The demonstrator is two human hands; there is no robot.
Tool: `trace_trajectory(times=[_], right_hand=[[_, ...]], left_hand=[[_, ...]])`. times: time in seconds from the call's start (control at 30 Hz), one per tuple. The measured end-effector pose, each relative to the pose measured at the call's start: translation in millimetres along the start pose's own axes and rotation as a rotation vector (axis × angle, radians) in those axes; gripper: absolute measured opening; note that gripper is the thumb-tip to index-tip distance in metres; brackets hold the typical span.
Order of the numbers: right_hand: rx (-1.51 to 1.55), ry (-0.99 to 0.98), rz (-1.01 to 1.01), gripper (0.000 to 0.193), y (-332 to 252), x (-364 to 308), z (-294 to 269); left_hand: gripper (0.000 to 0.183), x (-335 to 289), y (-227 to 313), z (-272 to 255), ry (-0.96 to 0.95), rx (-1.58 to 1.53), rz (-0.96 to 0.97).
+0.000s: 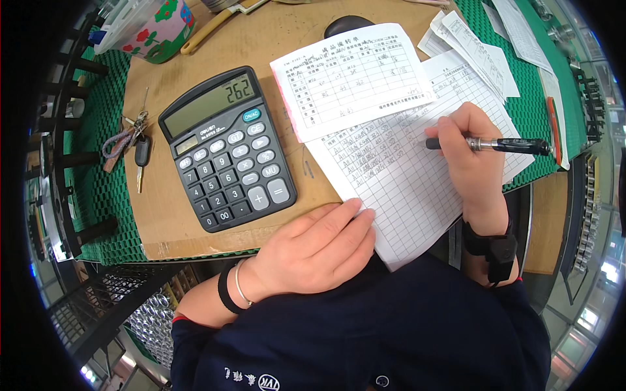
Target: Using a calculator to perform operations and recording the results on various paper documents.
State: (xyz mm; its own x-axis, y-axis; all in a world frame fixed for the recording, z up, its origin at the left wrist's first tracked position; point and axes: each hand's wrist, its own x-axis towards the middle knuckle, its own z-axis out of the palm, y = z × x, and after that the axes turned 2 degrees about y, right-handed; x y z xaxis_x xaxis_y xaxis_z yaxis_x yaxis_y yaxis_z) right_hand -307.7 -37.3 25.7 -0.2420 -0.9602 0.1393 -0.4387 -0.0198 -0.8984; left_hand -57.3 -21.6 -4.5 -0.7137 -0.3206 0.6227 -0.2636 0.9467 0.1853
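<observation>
My right hand (476,169) is closed around a black and silver pen (512,145), held nearly level over a gridded sheet (411,208). Several handwritten rows fill the sheet's upper left part; its lower part shows blank squares. My left hand (313,251) lies with fingers stretched out, its fingertips on the sheet's lower left edge. A printed form pad (355,81) with handwriting covers the top left of the sheet. Left of the papers lies a dark grey desk calculator (225,153), a number on its display. Neither hand touches the calculator.
Papers rest on a cardboard sheet (153,221) over a green mat (98,189). Keys (140,150) lie at the left, a flowered tub (153,32) at the far left. A black rounded object (349,26) sits behind the pad. Loose slips (466,52) and a red pen-like item (554,130) lie right.
</observation>
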Motion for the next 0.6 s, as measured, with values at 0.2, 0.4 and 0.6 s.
trace_trajectory(times=[0.2,0.4,0.6], right_hand=[[0.029,0.032,-0.052,0.029,1.6,-0.7,1.1],[0.044,0.070,0.008,0.029,3.1,1.9,0.1],[-0.037,0.054,-0.047,0.027,-1.5,1.1,4.2]], left_hand=[[0.021,0.6,0.1,0.2,0.000,-0.002,0.001],[0.020,0.9,-0.2,0.3,-0.002,-0.007,0.003],[0.021,0.5,0.4,-0.7,-0.012,-0.003,0.000]])
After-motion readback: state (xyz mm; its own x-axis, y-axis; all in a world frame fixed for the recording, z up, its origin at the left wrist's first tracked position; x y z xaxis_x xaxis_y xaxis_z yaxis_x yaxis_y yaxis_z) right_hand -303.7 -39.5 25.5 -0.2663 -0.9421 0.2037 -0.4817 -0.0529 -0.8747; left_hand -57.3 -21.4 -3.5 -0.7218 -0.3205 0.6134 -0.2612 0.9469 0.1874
